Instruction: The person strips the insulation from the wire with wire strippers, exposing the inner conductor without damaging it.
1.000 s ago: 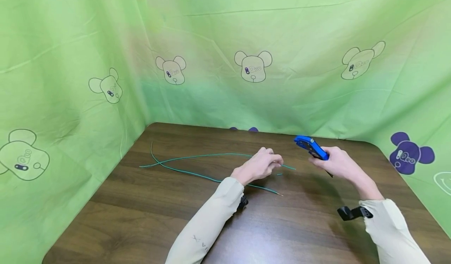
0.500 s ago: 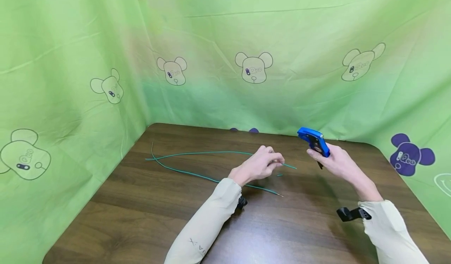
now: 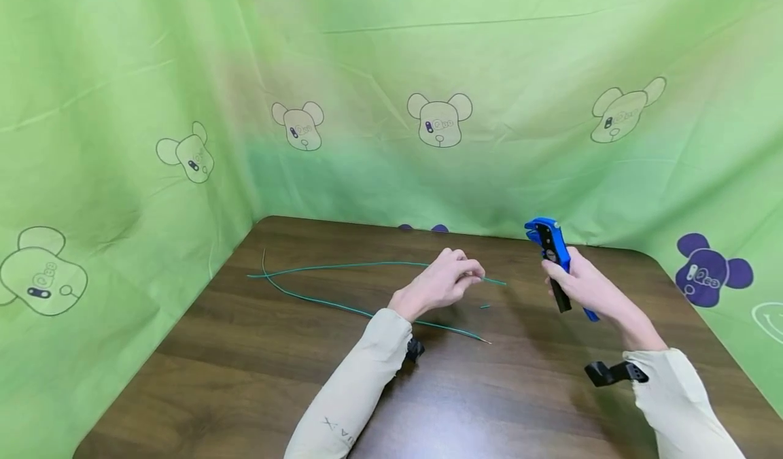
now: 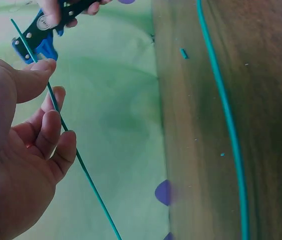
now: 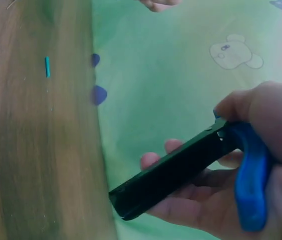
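My left hand (image 3: pixel 439 281) pinches a thin green wire (image 4: pixel 92 182) between thumb and index finger, its end sticking out to the right. Off the table to the right, my right hand (image 3: pixel 590 287) grips a pair of wire strippers (image 3: pixel 553 245) with a blue body and a black handle (image 5: pixel 165 175). The tool's head points up and away; its handles stand spread apart, with the fingers around the black one. In the left wrist view the wire's end crosses in front of the tool's head, but in the head view they are apart.
A second green wire (image 3: pixel 327 302) lies on the brown table (image 3: pixel 232 384), crossing the first at the left; its right end is bare. A short green offcut (image 3: pixel 485 306) lies between the hands. Green printed cloth (image 3: pixel 367 187) hangs behind the table.
The wire strippers have turned in my right hand, their head rising and both handles coming into sight. My left hand has shifted slightly left and up with its wire.
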`<state>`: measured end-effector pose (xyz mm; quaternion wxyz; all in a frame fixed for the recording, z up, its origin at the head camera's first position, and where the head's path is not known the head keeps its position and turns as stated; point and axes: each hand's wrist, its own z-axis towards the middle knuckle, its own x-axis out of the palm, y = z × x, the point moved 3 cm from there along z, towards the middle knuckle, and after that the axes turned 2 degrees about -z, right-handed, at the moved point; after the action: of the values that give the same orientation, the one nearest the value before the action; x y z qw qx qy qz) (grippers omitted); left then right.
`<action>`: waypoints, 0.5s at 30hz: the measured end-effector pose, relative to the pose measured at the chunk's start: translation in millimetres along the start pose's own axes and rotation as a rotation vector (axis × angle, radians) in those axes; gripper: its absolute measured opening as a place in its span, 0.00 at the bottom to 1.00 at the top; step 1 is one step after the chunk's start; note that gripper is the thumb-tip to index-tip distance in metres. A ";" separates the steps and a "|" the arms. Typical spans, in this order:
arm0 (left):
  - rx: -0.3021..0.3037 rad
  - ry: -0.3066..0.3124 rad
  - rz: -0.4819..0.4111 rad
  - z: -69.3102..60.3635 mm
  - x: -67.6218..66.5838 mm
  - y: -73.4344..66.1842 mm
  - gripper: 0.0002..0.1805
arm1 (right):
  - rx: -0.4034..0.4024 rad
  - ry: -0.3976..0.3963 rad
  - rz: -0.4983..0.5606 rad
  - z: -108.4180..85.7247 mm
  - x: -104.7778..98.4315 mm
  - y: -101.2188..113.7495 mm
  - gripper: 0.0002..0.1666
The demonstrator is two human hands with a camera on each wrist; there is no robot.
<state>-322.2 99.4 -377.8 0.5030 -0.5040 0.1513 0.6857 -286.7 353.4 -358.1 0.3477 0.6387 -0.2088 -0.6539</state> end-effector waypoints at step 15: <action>-0.045 -0.092 -0.081 -2.7 -23.4 0.8 0.08 | 0.077 0.043 0.151 -1.2 -17.5 -7.7 0.40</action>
<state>-321.8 84.6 -359.5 0.5253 -0.4888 0.0921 0.6903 -288.0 371.4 -351.6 0.3755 0.6479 -0.2739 -0.6035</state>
